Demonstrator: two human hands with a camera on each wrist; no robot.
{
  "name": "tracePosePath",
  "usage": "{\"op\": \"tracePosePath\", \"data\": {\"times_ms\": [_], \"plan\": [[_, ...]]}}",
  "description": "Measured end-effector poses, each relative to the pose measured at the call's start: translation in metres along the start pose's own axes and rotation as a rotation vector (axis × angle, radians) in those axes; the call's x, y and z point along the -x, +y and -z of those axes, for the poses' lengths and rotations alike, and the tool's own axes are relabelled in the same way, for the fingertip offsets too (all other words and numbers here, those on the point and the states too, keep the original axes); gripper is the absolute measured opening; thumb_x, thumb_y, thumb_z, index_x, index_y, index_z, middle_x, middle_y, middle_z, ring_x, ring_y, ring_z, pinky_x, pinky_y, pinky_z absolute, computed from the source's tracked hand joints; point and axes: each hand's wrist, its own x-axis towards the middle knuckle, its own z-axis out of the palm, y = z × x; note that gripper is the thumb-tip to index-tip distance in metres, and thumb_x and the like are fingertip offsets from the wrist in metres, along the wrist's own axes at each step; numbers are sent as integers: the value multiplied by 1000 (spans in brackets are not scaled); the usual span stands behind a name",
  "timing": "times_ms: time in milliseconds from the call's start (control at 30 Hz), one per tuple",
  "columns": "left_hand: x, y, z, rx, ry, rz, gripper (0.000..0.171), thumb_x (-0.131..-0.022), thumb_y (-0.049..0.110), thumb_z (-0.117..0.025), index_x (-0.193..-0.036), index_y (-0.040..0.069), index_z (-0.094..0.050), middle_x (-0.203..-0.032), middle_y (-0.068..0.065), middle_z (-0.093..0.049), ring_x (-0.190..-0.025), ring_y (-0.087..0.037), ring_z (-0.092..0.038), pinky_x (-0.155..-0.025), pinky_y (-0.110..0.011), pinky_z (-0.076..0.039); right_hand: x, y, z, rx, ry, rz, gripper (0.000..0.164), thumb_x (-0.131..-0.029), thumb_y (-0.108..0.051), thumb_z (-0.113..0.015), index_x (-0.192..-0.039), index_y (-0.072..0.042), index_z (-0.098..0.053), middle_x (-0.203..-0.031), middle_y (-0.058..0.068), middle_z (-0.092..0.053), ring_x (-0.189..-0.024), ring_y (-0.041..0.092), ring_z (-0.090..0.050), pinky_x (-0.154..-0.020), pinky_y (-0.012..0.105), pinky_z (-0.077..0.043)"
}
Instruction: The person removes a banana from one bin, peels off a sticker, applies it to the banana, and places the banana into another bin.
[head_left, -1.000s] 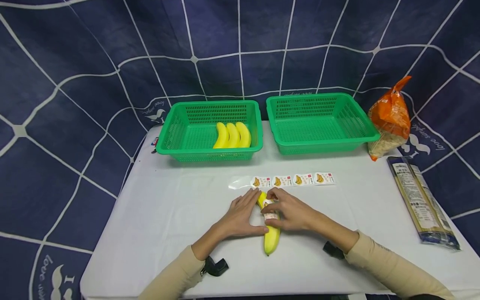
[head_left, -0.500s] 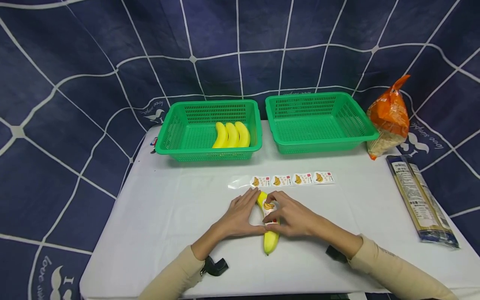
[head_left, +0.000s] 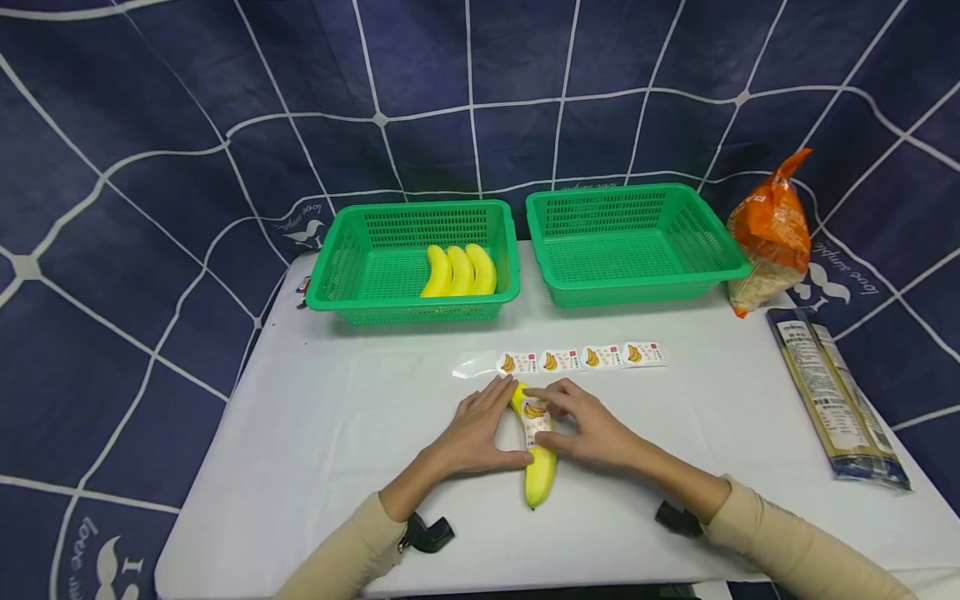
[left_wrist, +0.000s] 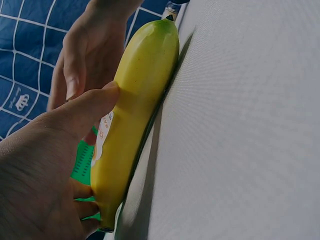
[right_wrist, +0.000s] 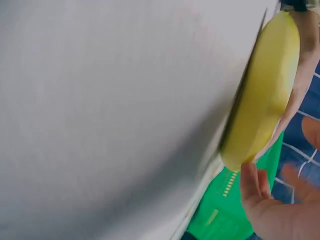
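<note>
A yellow banana [head_left: 540, 479] lies lengthwise on the white table, its dark tip toward the person. A white sticker [head_left: 535, 423] printed with bananas is on its upper face. My left hand [head_left: 477, 435] braces the banana from the left, thumb extended against its middle and fingertips at the far end. In the left wrist view the thumb [left_wrist: 102, 100] presses the peel close to the sticker. From the right, my right hand [head_left: 588, 425] reaches over the sticker, fingers spread apart, thumb at its lower part and forefinger near its top edge. The right wrist view shows a fingertip at the banana's end [right_wrist: 235, 155].
Beyond the hands lies a strip of banana stickers [head_left: 581, 358]. Three bananas [head_left: 460, 271] sit in the left green basket [head_left: 412, 312]; a second green basket [head_left: 637, 292] stands beside it. To the right are an orange bag [head_left: 772, 237] and flat packs [head_left: 836, 400].
My right hand's fingers have spread and shifted off the sticker's middle, so more of its print shows. The left hand and banana have stayed in place.
</note>
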Motion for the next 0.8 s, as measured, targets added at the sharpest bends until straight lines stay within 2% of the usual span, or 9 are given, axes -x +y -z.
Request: {"op": "tracePosePath", "data": {"times_ms": [100, 267, 433, 600, 800], "plan": [[-1, 1, 1, 8, 4, 7, 112, -76, 70, -65, -158, 14, -14, -166, -3, -12, -154, -20, -5, -118, -57, -19, -4, 3, 1, -177, 18, -156, 74, -81, -25, -80, -144, -11, -45, -116, 5, -57, -98, 16, -58, -87, 29, -55], [-2, 1, 1, 2, 3, 12, 112, -76, 71, -64, -158, 13, -14, -166, -3, -12, -154, -20, -6, -118, -56, -19, -9, 9, 0, -273, -36, -334, 79, -79, -30, -81, -144, -4, -44, -117, 9, -59, -92, 15, -60, -80, 26, -55], [-3, 1, 1, -5, 2, 14, 112, -75, 71, -64, -158, 13, -14, -166, -3, -12, -154, -20, -6, -119, -56, -20, -13, 14, -4, -283, -79, -429, 71, -80, -35, -77, -137, -2, -51, -113, 10, -62, -87, 13, -61, -74, 25, -51], [-2, 1, -1, -14, 10, 7, 112, -75, 72, -64, -157, 13, -15, -165, -2, -13, -154, -19, -6, -119, -55, -20, -17, 15, -7, -317, -31, -511, 60, -80, -32, -77, -129, -4, -59, -104, 8, -64, -82, 14, -61, -69, 26, -51], [-1, 1, -1, -9, -4, 8, 113, -75, 72, -64, -158, 14, -14, -165, -2, -12, -154, -19, -6, -119, -55, -21, -19, 9, -10, -363, 13, -589, 57, -76, -28, -81, -124, -4, -61, -96, 6, -64, -78, 14, -60, -67, 25, -53]]}}
